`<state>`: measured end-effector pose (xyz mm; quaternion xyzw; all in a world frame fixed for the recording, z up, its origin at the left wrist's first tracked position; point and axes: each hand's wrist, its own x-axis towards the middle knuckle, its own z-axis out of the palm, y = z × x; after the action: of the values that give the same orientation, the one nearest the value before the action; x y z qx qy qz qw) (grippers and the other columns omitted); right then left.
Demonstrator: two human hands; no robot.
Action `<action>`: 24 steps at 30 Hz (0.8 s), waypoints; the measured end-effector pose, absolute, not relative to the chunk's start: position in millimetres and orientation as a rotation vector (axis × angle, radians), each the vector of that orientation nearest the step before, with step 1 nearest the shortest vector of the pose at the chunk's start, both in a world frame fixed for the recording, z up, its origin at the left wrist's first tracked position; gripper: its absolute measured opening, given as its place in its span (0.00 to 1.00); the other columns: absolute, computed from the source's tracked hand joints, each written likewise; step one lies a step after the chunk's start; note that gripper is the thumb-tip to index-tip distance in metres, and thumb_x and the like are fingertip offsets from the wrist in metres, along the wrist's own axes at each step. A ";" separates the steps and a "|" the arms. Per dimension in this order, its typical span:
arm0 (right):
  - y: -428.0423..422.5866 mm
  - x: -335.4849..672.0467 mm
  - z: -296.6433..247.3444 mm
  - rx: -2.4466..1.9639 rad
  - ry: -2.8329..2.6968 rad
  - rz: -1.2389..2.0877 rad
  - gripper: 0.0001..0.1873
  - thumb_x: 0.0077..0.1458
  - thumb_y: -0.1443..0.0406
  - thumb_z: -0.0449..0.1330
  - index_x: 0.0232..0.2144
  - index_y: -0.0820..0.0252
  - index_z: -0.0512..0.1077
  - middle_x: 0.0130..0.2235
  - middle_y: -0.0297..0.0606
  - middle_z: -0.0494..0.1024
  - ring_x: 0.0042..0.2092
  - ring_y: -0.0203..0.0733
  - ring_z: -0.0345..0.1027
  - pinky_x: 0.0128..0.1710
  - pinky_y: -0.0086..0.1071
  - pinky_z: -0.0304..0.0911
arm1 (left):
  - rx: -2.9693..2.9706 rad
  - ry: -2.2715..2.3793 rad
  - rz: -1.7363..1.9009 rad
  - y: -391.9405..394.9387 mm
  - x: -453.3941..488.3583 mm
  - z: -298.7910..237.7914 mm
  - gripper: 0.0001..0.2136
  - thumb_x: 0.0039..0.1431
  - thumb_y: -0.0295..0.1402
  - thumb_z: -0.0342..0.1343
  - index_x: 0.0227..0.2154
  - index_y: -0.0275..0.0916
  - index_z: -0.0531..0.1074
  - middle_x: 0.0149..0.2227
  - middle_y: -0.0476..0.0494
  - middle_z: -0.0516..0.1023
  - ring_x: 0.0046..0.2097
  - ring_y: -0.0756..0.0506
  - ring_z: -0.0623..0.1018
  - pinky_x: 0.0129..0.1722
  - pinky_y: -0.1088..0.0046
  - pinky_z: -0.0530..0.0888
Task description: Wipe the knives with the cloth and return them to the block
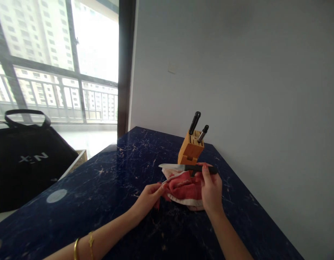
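Observation:
My right hand (211, 190) grips the black handle of a kitchen knife (183, 167), held level with its blade pointing left above a red and white cloth (183, 189). My left hand (150, 198) pinches the cloth's left edge. The cloth lies bunched on the dark blue marble table (107, 187). Behind it stands a wooden knife block (190, 148) with two black-handled tools sticking out of its slots.
A black bag (26, 159) with white lettering sits at the left beside the table. A grey wall runs along the table's right side. A window with a railing fills the upper left. A pale round spot (56, 195) marks the tabletop.

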<state>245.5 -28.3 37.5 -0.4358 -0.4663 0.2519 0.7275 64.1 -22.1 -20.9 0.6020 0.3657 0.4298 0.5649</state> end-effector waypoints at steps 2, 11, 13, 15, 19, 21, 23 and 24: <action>-33.1 256.7 57.0 -1.005 -1.086 0.401 0.16 0.51 0.54 0.53 0.32 0.62 0.69 0.23 0.32 0.68 0.23 0.32 0.60 0.22 0.26 0.57 | 1.458 0.855 0.958 -21.6 65.4 -24.3 0.26 0.52 0.52 0.45 0.28 0.32 0.74 0.21 0.44 0.76 0.14 0.56 0.61 0.14 0.80 0.56; -37.5 304.6 151.4 -1.122 -1.211 -0.491 0.18 0.56 0.55 0.46 0.31 0.62 0.69 0.23 0.35 0.65 0.22 0.35 0.56 0.23 0.31 0.53 | 1.454 0.835 0.911 -21.8 66.1 -31.4 0.27 0.55 0.52 0.39 0.24 0.33 0.73 0.18 0.45 0.74 0.14 0.55 0.62 0.14 0.81 0.57; -30.8 308.4 159.2 -1.136 -1.234 -0.559 0.19 0.56 0.55 0.45 0.32 0.62 0.69 0.25 0.36 0.66 0.24 0.36 0.57 0.25 0.32 0.54 | 1.471 0.827 0.870 -23.5 66.6 -30.8 0.27 0.55 0.52 0.39 0.23 0.33 0.72 0.17 0.45 0.74 0.14 0.55 0.62 0.14 0.81 0.57; -23.8 308.8 162.8 -1.148 -1.254 -0.581 0.19 0.57 0.55 0.44 0.33 0.62 0.68 0.25 0.36 0.67 0.24 0.35 0.57 0.26 0.31 0.54 | 1.491 0.820 0.837 -24.8 66.8 -30.0 0.27 0.55 0.52 0.39 0.23 0.33 0.72 0.17 0.45 0.74 0.14 0.55 0.62 0.14 0.82 0.57; -14.3 306.2 167.1 -1.186 -1.289 -0.622 0.19 0.57 0.55 0.44 0.32 0.62 0.68 0.23 0.33 0.66 0.24 0.35 0.58 0.27 0.30 0.54 | 1.511 0.820 0.830 -25.1 66.4 -29.7 0.27 0.56 0.52 0.38 0.23 0.33 0.72 0.18 0.44 0.74 0.14 0.55 0.63 0.14 0.82 0.57; -11.8 305.6 169.6 -1.210 -1.316 -0.650 0.19 0.57 0.55 0.44 0.32 0.61 0.69 0.22 0.33 0.65 0.24 0.35 0.59 0.27 0.30 0.54 | 1.509 0.825 0.828 -24.4 66.2 -30.6 0.28 0.56 0.52 0.38 0.23 0.33 0.72 0.18 0.44 0.74 0.14 0.55 0.63 0.14 0.82 0.57; -8.9 305.8 172.1 -1.236 -1.353 -0.644 0.20 0.57 0.54 0.44 0.31 0.61 0.69 0.21 0.32 0.65 0.23 0.35 0.58 0.26 0.30 0.53 | 1.499 0.828 0.820 -23.7 66.5 -31.7 0.29 0.55 0.53 0.38 0.23 0.33 0.72 0.17 0.44 0.74 0.13 0.55 0.62 0.14 0.81 0.57; -6.7 306.1 173.2 -1.244 -1.372 -0.626 0.20 0.57 0.53 0.44 0.31 0.61 0.69 0.20 0.32 0.65 0.22 0.35 0.58 0.25 0.30 0.53 | 1.494 0.829 0.816 -23.6 66.8 -32.2 0.29 0.55 0.53 0.38 0.23 0.33 0.72 0.17 0.44 0.74 0.13 0.55 0.62 0.14 0.81 0.57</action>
<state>306.1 -6.7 173.2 -0.5277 -0.5817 -0.2654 0.5592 66.8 -23.6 -32.2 0.6403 0.3551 0.3497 0.5846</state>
